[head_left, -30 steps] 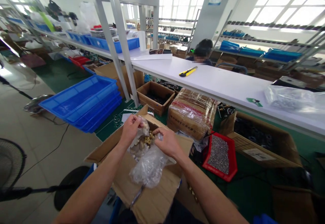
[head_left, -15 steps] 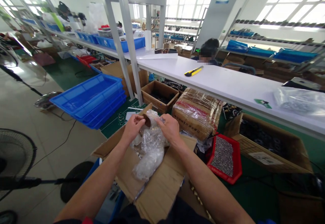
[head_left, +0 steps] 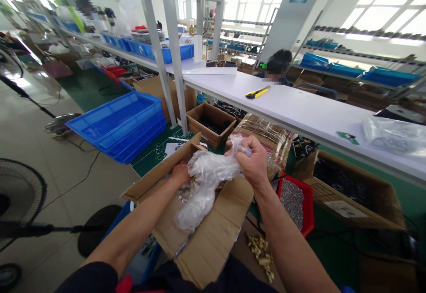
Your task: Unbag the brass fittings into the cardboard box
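An open cardboard box (head_left: 203,257) sits in front of me with its flaps spread. Clear plastic bags (head_left: 213,169) bulge out of it. My right hand (head_left: 253,160) is closed around the gathered top of the plastic, pulled to the right above the box. Down inside the box, at its left side, is my left hand (head_left: 180,174); its fingers are hidden by the plastic and the box contents. Small brassy pieces (head_left: 186,189) show beside the plastic under that hand.
Stacked blue trays (head_left: 116,126) stand left, near a floor fan (head_left: 20,204). A red bin (head_left: 297,204) of small metal parts and brass pieces (head_left: 261,253) lie right. A yellow cutter (head_left: 258,92) rests on the white bench (head_left: 299,107); a person (head_left: 278,64) is behind it.
My right hand has pulled the top of the plastic right and lifted it away. My left hand has let go of a small brown piece at the top and gone down into the box.
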The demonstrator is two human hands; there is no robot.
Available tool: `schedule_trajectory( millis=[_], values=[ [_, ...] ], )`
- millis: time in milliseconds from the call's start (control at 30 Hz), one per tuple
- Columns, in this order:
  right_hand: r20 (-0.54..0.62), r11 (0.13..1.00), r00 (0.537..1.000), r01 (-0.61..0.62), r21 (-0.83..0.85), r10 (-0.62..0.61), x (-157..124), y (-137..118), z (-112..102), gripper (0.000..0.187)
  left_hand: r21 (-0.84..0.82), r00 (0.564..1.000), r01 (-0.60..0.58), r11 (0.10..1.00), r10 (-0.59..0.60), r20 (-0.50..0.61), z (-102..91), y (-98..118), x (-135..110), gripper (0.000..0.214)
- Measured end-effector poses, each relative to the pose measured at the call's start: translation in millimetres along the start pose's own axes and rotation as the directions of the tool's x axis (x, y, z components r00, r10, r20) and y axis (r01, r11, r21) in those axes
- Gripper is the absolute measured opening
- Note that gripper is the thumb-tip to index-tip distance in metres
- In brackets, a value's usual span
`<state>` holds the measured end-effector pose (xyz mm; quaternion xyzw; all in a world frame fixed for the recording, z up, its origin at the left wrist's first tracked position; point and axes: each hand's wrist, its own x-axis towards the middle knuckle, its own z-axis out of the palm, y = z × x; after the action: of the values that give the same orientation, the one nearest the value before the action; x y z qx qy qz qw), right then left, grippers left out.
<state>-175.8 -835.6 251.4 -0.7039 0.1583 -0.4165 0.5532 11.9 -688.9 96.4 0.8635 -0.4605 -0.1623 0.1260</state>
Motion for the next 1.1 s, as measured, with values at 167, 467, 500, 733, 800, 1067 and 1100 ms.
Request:
schedule_trajectory(
  millis=[167, 467, 500, 733, 800, 1067, 1100],
  values=[
    [0.083, 0.978, 0.995, 0.063, -0.199, -0.047, -20, -1, -14, 0.036, -0.013, 0.998, 0.022, 1.0, -0.022, -0.051, 13.2, -4, 9, 0.02],
    [0.357, 0.842, 0.899, -0.023, -0.538, 0.253, -45, 23, -1, 0.029, -0.46, 0.911, 0.101, 0.882, -0.268, -0.314, -19.0, 18, -1, 0.047],
    [0.349, 0.814, 0.896, -0.023, -0.581, 0.274, -47, 27, 5, 0.028, -0.652, 0.897, 0.058, 0.756, -0.327, -0.299, -25.1, 26, -5, 0.044],
    [0.242, 0.847, 0.966, 0.052, -0.529, 0.091, -53, 43, 40, 0.057, -0.894, 0.901, -0.157, -0.419, -0.431, 0.044, -49.7, 84, -38, 0.016],
    [0.284, 0.849, 0.959, 0.164, -0.502, -0.017, -53, 47, 44, 0.045, -0.868, 0.897, -0.124, -0.481, -0.428, 0.109, -45.7, 89, -42, 0.012],
    [0.436, 0.523, 0.887, 0.303, -0.797, 0.151, -48, 58, 48, 0.032, -0.991, 0.946, 0.113, -0.07, -0.296, 0.129, -28.6, 50, -50, 0.026],
    [0.437, 0.469, 0.881, 0.313, -0.826, 0.182, -46, 58, 49, 0.032, -0.987, 0.947, 0.123, 0.1, -0.309, 0.087, -30.8, 41, -51, 0.029]
  ],
)
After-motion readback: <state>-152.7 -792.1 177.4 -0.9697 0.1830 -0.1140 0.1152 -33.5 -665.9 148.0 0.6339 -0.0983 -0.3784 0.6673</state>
